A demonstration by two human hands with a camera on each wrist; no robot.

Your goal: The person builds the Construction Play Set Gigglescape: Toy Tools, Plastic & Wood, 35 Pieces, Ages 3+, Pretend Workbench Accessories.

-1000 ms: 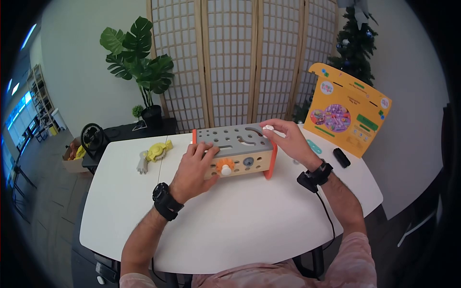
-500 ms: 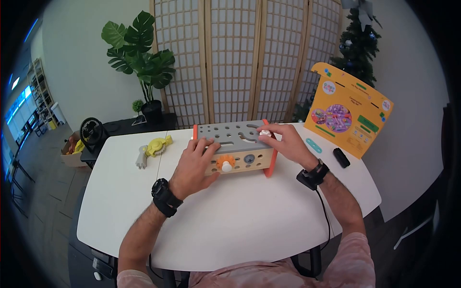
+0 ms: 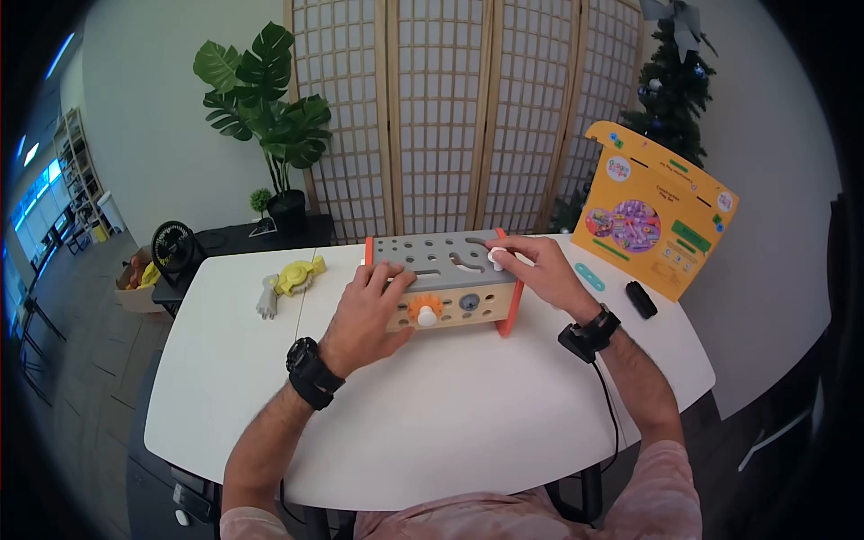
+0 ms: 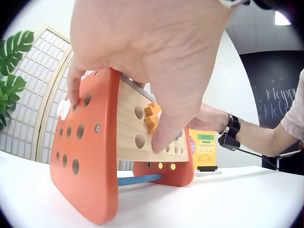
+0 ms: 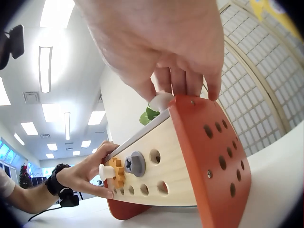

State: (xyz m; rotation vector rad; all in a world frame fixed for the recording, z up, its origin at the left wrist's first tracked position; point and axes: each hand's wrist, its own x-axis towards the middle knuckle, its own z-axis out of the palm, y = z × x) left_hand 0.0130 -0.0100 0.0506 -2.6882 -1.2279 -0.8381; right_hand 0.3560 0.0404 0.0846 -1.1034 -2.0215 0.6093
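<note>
A toy workbench (image 3: 443, 281) with a grey slotted top, pale wooden front and orange side panels (image 4: 90, 190) stands on the white table. My left hand (image 3: 355, 319) grips its left end, thumb on the front and fingers over the top and side. At the right end of the top, my right hand (image 3: 547, 274) pinches a white peg (image 3: 496, 258) between thumb and fingers; the peg's lower end is hidden in the right wrist view. On the front are an orange gear (image 4: 150, 118) with a white peg through its middle and a grey bolt (image 5: 136, 164).
A yellow toy (image 3: 297, 277) with a grey part (image 3: 267, 297) lies left of the workbench. To the right are a teal slotted strip (image 3: 589, 276), a black object (image 3: 641, 299) and an upright yellow box (image 3: 630, 193). A cable (image 3: 609, 391) trails from my right wrist.
My right hand has brought the white peg from the top's far right corner a little nearer and to the left, and the peg now stands more upright. My left hand stays on the workbench.
</note>
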